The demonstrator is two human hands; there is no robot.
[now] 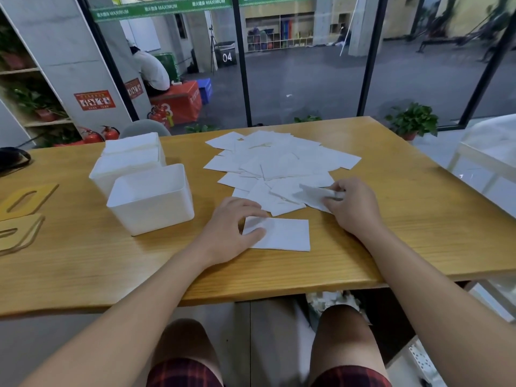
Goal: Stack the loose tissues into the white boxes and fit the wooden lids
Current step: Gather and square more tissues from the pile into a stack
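Note:
Loose white tissues (279,160) lie spread in a heap across the middle of the wooden table (405,219). A small neat stack of tissues (284,234) sits in front of me, and my left hand (231,227) presses down on its left edge. My right hand (354,203) pinches one tissue (312,195) lifted off the near edge of the heap. Left of the stack stands an empty white box (150,202). Behind it a second white box (122,166) and a third (134,145) are filled with tissues. Two wooden lids (25,198) (16,233) lie flat at the far left.
A black object (12,159) rests at the table's far left edge. A glass wall stands behind the table, with potted plants (413,120) and fire extinguishers (97,134) near it. A white table (491,152) is to the right. A person sits beyond the glass.

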